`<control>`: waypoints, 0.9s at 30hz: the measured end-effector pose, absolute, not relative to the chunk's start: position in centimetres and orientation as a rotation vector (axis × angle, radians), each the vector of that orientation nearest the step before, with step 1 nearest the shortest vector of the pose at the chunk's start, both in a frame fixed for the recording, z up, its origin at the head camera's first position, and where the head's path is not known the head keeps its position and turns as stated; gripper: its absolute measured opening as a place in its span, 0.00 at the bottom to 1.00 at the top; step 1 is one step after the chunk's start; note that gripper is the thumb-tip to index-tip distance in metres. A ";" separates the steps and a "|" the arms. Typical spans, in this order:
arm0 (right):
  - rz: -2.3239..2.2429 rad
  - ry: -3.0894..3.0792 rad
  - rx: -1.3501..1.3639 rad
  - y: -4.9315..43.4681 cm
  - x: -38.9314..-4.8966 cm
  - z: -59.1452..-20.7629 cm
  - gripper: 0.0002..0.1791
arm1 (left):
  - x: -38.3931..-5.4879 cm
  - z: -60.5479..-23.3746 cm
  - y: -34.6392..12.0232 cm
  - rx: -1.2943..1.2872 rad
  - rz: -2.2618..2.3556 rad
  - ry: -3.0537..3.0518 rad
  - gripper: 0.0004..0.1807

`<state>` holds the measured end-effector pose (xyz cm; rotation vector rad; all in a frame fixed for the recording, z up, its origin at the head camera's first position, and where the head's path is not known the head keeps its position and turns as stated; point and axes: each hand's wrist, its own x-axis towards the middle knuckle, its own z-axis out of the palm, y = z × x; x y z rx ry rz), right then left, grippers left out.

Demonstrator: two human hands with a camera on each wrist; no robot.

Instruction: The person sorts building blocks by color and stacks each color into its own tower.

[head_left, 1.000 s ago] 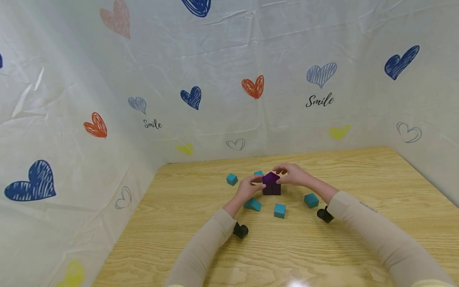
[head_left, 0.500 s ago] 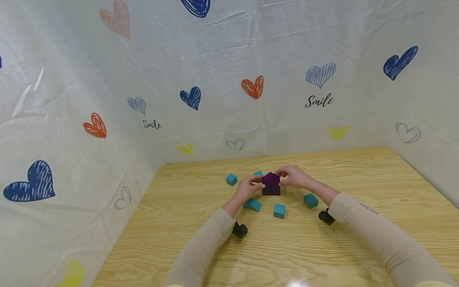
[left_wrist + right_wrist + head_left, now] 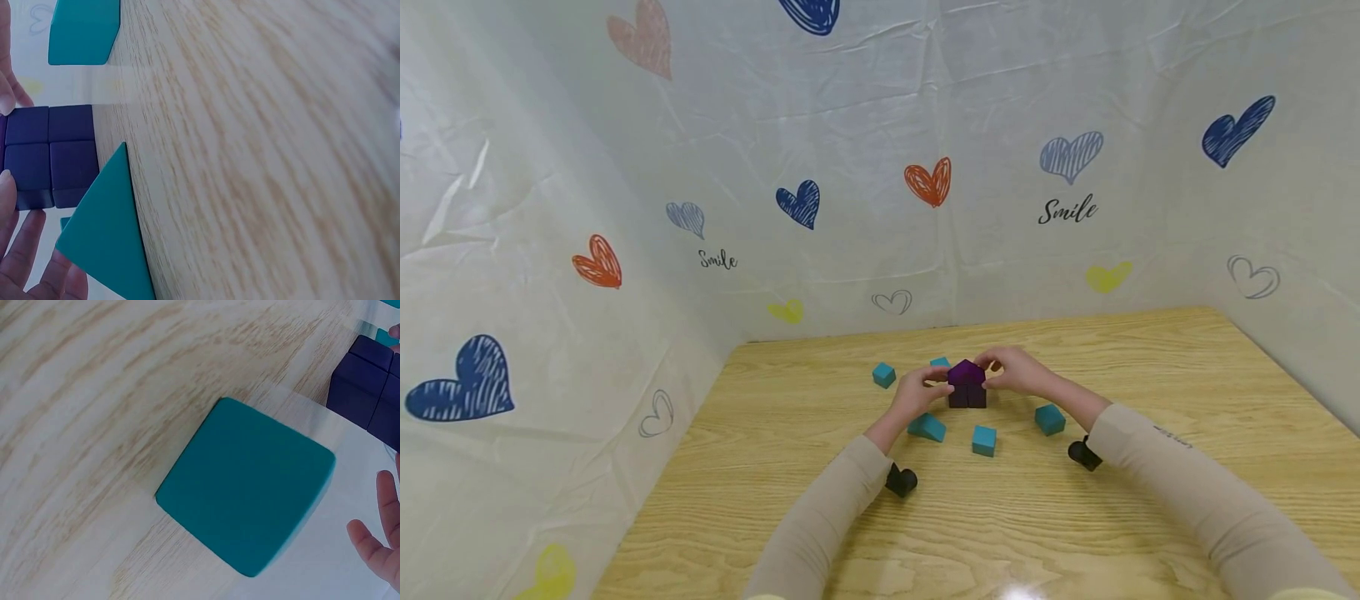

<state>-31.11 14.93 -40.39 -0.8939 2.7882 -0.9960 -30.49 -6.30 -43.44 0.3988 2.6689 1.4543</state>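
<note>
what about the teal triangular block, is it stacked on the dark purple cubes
No, the teal triangular block lies on the wood-grain table, nearer the camera than the dark purple cubes.

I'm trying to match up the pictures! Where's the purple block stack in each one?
Head: the purple block stack is a little right of and below the middle, between the left hand and right hand.
Left wrist: at the left edge, about halfway up, partly cut off.
Right wrist: at the right edge, near the top, partly cut off.
Shared landmark: the wood-grain tabletop.
</note>
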 end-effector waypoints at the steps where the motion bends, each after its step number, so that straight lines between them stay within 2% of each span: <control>1: -0.994 2.788 -0.895 14.9 -31.1 -40.4 0.18 | -30.4 -43.4 -6.3 0.401 1.457 2.668 0.19; 11: -0.984 2.791 -0.897 14.8 -31.0 -40.4 0.18 | -30.3 -43.4 -6.4 0.395 1.454 2.659 0.19; 18: -1.003 2.763 -0.926 15.6 -30.6 -40.2 0.27 | -30.1 -43.0 -7.0 0.388 1.462 2.608 0.25; 27: -0.932 2.832 -0.929 18.7 -28.7 -39.5 0.24 | -29.2 -42.2 -9.0 0.450 1.464 2.643 0.25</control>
